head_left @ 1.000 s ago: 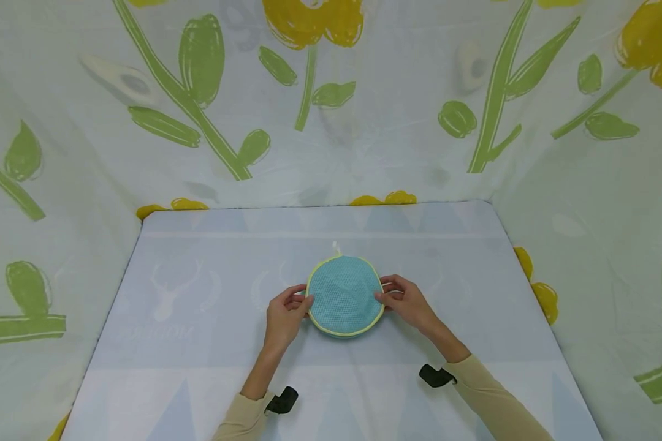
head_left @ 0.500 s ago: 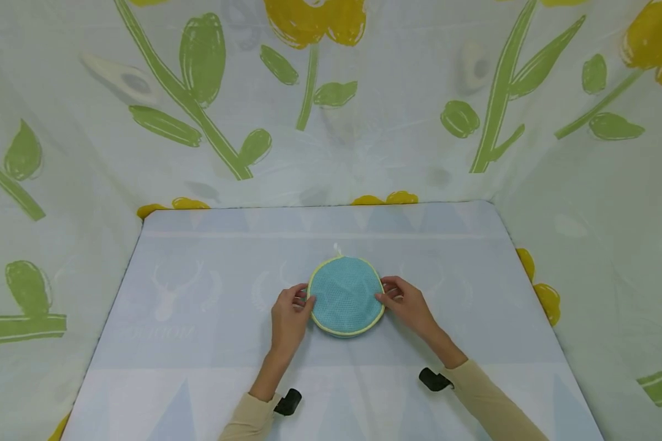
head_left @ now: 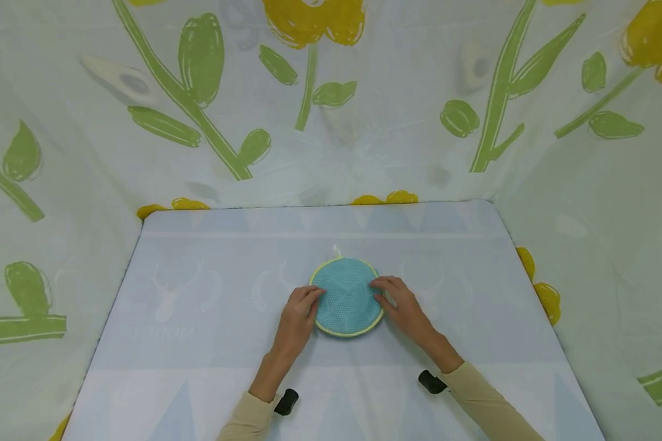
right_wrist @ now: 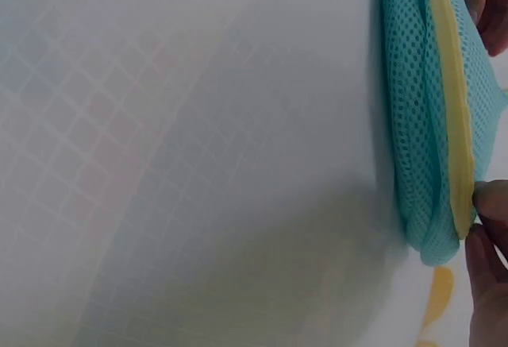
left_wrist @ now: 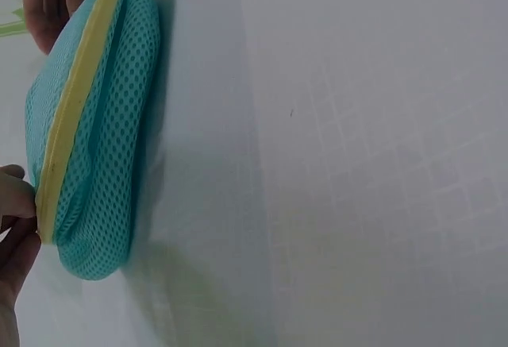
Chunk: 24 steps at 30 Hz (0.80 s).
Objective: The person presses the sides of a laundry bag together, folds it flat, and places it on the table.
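A round turquoise mesh bag [head_left: 346, 303] with yellow edging lies on the table, a small pale loop [head_left: 337, 250] sticking out at its far side. Seen from the side in the left wrist view, the mesh bag [left_wrist: 107, 133] is a soft, folded, puffy shape. My left hand [head_left: 296, 321] pinches its left rim, fingertips over the top face. On the opposite side my right hand [head_left: 407, 311] pinches the right rim. The yellow edging [right_wrist: 454, 109] runs down to the right thumb and finger in the right wrist view. The bag's underside is hidden.
The table [head_left: 198, 343] is covered with a pale blue and white patterned cloth. White curtains [head_left: 364, 159] printed with yellow flowers and green leaves close it in at the back and sides. A black wrist camera [head_left: 287, 402] sits at the left sleeve, another black camera [head_left: 432, 382] at the right.
Both hands have shifted inward, and their fingers have come from around the bag's sides up onto its top edge. The mesh bag has stayed nearly in place.
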{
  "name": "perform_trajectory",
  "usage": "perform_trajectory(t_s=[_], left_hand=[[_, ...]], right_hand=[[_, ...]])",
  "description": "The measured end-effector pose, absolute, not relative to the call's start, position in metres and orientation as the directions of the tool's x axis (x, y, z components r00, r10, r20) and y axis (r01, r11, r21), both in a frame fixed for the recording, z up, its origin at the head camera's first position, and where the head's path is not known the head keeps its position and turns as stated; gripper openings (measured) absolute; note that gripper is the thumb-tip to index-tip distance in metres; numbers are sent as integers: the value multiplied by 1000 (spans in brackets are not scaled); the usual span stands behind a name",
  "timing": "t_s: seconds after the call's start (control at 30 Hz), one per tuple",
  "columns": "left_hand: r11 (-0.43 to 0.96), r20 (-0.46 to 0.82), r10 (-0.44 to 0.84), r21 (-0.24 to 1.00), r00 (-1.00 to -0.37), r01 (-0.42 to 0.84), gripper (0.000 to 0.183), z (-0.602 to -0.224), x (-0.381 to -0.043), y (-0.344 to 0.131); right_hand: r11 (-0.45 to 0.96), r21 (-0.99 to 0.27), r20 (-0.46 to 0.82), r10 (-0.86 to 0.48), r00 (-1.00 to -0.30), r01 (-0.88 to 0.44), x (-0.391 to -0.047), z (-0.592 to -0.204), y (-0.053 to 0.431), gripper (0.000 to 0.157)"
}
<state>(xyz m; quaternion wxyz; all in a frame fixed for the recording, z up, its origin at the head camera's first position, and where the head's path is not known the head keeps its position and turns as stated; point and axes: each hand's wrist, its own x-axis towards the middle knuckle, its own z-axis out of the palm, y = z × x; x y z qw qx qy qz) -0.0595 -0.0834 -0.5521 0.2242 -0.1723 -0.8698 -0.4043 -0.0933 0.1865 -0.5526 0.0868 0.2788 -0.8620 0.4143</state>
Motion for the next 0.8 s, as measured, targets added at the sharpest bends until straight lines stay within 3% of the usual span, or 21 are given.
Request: perform_trajectory(t_s=[0.33,0.8], left_hand=[[621,514,269,554,-814,555,37,-558,-60,-86],[572,478,243,632,-844,523,39,-564,-59,-84]], right_hand=[[484,-617,351,-536,-768,-620,-93,-557,190,39],[497,-565,365,-565,-740,-658,-95,-560,189,43]])
